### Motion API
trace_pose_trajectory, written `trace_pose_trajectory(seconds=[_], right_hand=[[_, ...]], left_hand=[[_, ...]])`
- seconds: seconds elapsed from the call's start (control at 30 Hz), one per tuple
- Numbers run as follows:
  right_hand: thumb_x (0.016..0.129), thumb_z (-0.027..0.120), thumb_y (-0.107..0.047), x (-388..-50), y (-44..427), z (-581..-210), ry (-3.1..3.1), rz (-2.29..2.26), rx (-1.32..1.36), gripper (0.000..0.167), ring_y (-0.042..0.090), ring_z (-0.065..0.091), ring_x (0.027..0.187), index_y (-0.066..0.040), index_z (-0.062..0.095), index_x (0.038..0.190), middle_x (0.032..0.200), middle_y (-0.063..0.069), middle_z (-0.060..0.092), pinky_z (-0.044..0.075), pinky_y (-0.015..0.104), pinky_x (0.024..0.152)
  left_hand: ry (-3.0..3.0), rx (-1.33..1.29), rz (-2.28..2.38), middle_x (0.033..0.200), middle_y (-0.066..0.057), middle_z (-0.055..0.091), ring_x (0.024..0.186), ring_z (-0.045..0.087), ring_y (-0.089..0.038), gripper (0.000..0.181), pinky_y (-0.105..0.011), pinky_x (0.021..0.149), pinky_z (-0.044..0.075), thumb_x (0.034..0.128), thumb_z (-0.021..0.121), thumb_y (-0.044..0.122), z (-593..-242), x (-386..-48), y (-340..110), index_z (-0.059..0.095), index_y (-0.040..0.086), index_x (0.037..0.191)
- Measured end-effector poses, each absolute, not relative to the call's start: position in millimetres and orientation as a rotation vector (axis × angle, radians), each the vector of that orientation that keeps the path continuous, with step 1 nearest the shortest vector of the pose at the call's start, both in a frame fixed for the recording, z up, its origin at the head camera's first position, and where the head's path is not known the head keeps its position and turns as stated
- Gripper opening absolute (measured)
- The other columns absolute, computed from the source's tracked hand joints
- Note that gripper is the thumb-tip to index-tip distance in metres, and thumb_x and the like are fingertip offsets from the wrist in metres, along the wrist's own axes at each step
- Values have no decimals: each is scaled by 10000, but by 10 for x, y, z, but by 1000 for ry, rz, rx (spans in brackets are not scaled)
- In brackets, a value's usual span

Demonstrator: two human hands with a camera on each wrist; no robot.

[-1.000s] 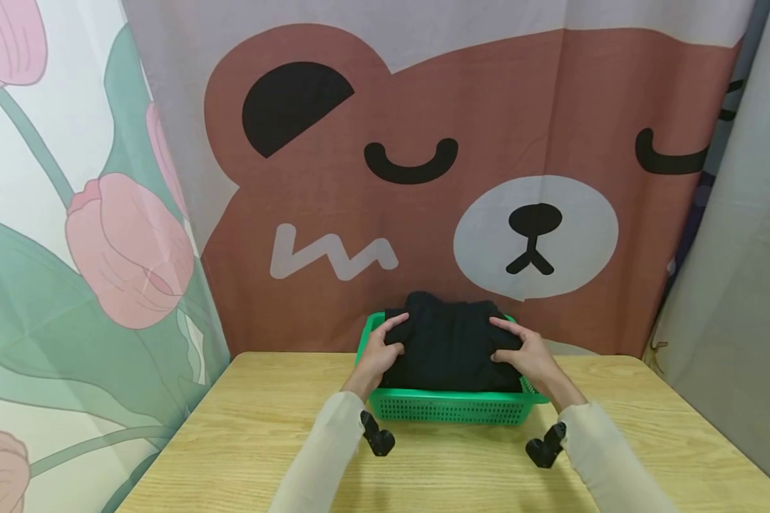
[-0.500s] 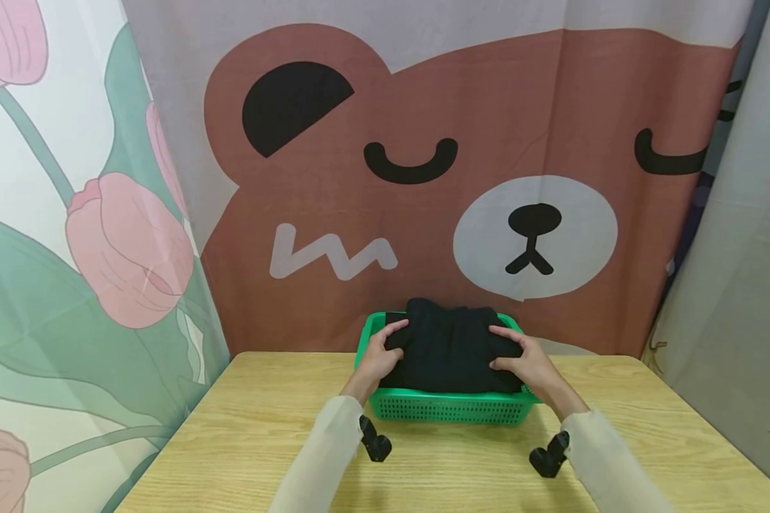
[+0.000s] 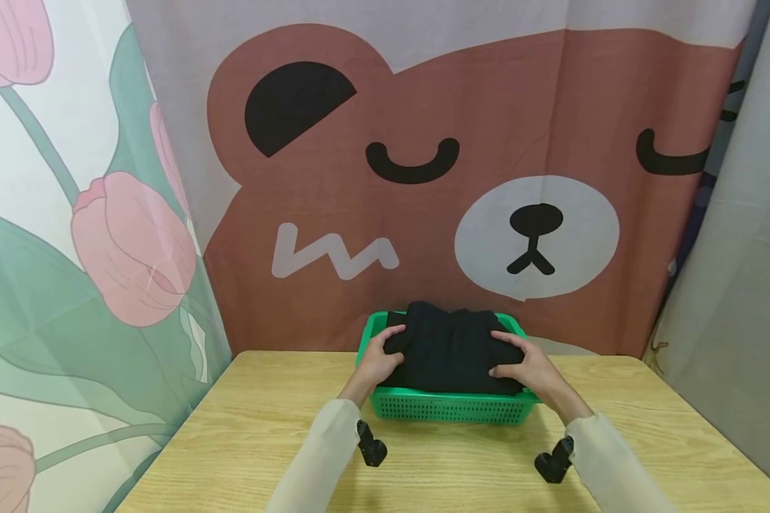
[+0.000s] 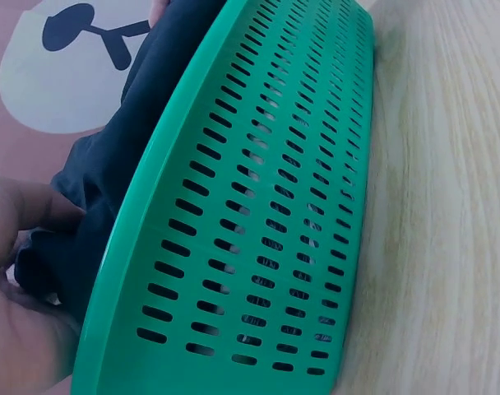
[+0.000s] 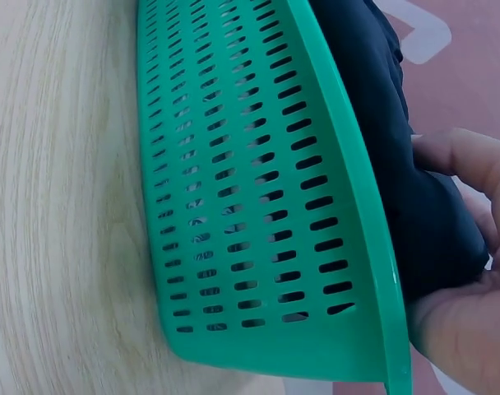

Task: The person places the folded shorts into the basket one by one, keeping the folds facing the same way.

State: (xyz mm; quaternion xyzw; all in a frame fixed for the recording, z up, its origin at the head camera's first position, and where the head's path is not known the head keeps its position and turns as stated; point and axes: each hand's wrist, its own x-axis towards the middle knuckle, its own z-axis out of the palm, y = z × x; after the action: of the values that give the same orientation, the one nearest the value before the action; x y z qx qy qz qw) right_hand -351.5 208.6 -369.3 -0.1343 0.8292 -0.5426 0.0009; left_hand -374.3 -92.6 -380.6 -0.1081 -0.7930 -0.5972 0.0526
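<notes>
A folded black garment (image 3: 452, 353) fills the green plastic basket (image 3: 452, 408) in the head view, its back edge bulging above the rim. My left hand (image 3: 376, 362) grips the garment's left side and my right hand (image 3: 531, 368) grips its right side. Up close in the left wrist view, thumb and fingers of the left hand (image 4: 24, 329) pinch a bunch of the black cloth (image 4: 110, 164) just over the rim. The right wrist view has the right hand (image 5: 472, 321) curled round the cloth's rounded end. Some fingertips are hidden by the fabric.
The basket stands on a light wooden table (image 3: 282, 420) near its far edge. Behind hangs a curtain (image 3: 334, 306) with a bear print, and a tulip-patterned curtain (image 3: 135, 249) hangs at the left. Through the basket's slots, something pale and patterned shows inside.
The garment's raised back edge has sunk a little lower into the basket. My right hand has come down slightly with it; my left hand has barely moved.
</notes>
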Motion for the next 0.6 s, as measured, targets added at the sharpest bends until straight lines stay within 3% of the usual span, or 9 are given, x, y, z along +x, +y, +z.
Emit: trace_pose_trajectory(seconds=[0.23,0.6], right_hand=[[801,776,-94,-3509,2086,-3699,2627,-1666,-420,822,477,373,1289,-97,353,1506,1528,261,199,383,565,972],[795,778,-58,-3517,1998,-3727,2745,-1566,-420,796,500,309,1309,-73,384,1486,1526,263,206,335,614,985]], left_hand=[[-2440,-283,-1739,1428,-140,442,1281,413,-345,580,-514,984,374,821,622,-70,-3769,-3696,-912,573,155,1354],[-2501,-222,-1642,1403,-158,465,1264,432,-358,572,-526,987,377,817,623,-83,-3795,-3715,-890,572,118,1350]])
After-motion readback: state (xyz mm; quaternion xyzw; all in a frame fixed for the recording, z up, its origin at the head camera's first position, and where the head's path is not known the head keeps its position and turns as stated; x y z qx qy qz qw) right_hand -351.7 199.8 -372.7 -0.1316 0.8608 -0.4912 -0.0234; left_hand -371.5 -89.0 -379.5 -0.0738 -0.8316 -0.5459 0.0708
